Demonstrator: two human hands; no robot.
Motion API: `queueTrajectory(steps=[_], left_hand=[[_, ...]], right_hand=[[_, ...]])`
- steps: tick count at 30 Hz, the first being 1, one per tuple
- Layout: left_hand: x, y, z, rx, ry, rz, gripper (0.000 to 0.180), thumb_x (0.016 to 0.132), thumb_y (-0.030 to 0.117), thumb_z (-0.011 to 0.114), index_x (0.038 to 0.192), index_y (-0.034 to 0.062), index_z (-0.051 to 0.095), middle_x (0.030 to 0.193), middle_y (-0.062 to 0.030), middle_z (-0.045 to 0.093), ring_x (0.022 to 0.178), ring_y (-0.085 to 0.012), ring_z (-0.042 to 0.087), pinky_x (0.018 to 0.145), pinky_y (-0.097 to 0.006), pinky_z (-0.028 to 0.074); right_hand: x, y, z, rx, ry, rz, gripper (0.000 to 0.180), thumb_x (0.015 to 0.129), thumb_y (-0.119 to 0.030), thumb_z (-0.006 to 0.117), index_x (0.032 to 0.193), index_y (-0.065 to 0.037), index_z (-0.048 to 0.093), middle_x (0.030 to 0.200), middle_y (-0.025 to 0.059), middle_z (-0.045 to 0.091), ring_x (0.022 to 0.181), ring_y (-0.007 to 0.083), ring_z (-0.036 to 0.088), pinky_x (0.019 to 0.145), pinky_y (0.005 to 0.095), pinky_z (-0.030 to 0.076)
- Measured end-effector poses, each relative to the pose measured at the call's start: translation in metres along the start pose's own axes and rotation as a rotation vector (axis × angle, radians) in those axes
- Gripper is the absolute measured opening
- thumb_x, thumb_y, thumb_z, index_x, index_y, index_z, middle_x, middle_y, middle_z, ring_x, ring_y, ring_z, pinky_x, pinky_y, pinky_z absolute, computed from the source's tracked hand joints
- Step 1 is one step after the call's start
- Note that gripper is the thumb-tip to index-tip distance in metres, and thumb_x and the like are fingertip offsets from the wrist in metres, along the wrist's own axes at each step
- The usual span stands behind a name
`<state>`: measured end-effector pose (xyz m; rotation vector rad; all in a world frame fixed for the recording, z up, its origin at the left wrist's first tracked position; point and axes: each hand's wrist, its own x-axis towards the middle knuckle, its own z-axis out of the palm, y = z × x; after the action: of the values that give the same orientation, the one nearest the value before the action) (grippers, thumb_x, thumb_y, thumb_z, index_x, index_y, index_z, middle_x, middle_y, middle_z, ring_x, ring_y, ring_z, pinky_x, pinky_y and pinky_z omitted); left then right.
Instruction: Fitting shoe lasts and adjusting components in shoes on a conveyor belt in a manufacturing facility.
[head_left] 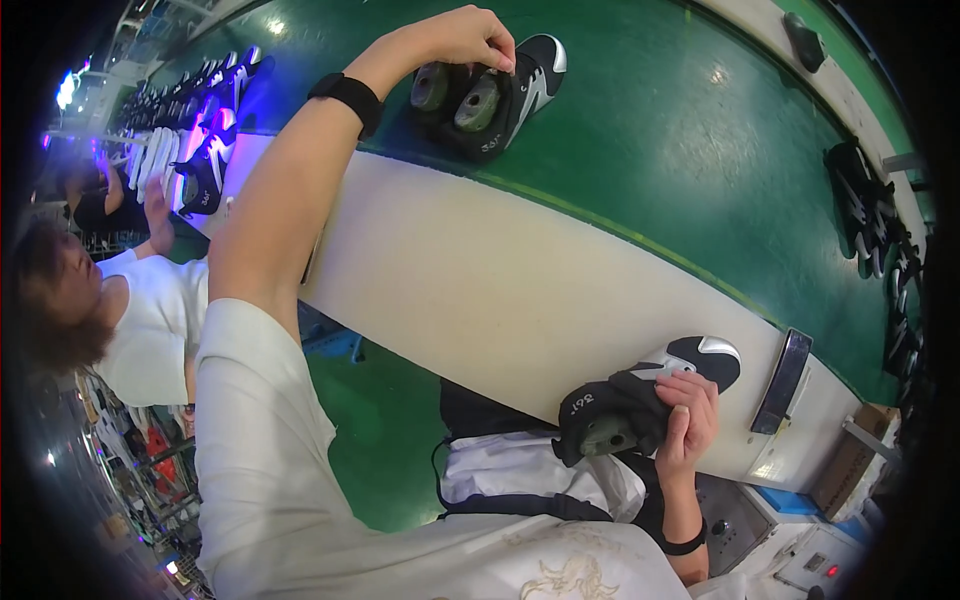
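Note:
My left hand (pixel 462 38) reaches far out over the green conveyor belt (pixel 680 150). Its fingertips pinch the collar of one of two black-and-white shoes (pixel 505 95) lying side by side there, each with a grey-green last inside. A black band sits on that wrist (pixel 348 96). Close to my body, my right hand (pixel 690 415) grips another black-and-white shoe (pixel 640 395) with a last in it, at the near edge of the cream-white bench strip (pixel 480 270). Its toe points toward the belt.
A row of black and white shoes (pixel 195 150) runs along the belt at the far left under purple light. A co-worker in a white top (pixel 150 320) stands there. A dark flat device (pixel 783 380) lies on the bench edge. More black shoes (pixel 872 210) lie at the right, and a control panel (pixel 800 560) is at the lower right.

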<state>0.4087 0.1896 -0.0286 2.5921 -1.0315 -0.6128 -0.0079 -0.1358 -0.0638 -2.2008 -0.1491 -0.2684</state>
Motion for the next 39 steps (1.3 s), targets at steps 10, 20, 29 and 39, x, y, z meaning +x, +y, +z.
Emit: queueTrajectory(steps=[10,20,29,39], left_hand=[[-0.041,0.004,0.052,-0.161,0.396,-0.144,0.026,0.090,0.027,0.067,0.111,0.0118,0.068,0.106,-0.0100,0.071,0.097,-0.0261,0.068,0.089,-0.036,0.051],[-0.037,0.058,0.089,-0.154,0.528,-0.194,0.019,0.092,0.014,0.064,0.111,0.0118,0.066,0.071,-0.0037,0.065,0.064,-0.0093,0.062,0.059,-0.027,0.056],[0.030,0.159,0.107,-0.164,0.466,0.044,0.018,0.092,0.014,0.063,0.109,0.0100,0.065,0.059,-0.0062,0.052,0.053,-0.0145,0.050,0.055,-0.030,0.042],[0.053,0.167,0.115,-0.115,0.490,0.115,0.015,0.091,0.012,0.063,0.105,0.0084,0.065,0.064,-0.0110,0.058,0.055,-0.0216,0.050,0.059,-0.032,0.043]], right_hand=[[-0.008,-0.016,-0.008,0.111,-0.062,-0.039,0.030,0.094,-0.022,0.050,0.097,0.000,0.069,0.107,0.0162,0.069,0.109,0.0362,0.062,0.107,0.0566,0.035],[0.014,-0.020,-0.004,0.152,-0.059,-0.115,0.018,0.076,-0.003,0.061,0.092,-0.001,0.067,0.096,0.0124,0.071,0.098,0.0314,0.067,0.108,0.0552,0.035],[0.138,0.054,-0.073,0.603,-0.118,0.274,0.033,0.099,-0.026,0.055,0.097,0.003,0.072,0.096,0.0063,0.072,0.090,0.0100,0.060,0.085,0.0266,0.046],[0.220,0.145,-0.083,0.248,-0.221,0.174,0.037,0.099,-0.032,0.054,0.101,0.000,0.072,0.122,0.0052,0.068,0.116,0.0169,0.058,0.105,0.0322,0.038]])
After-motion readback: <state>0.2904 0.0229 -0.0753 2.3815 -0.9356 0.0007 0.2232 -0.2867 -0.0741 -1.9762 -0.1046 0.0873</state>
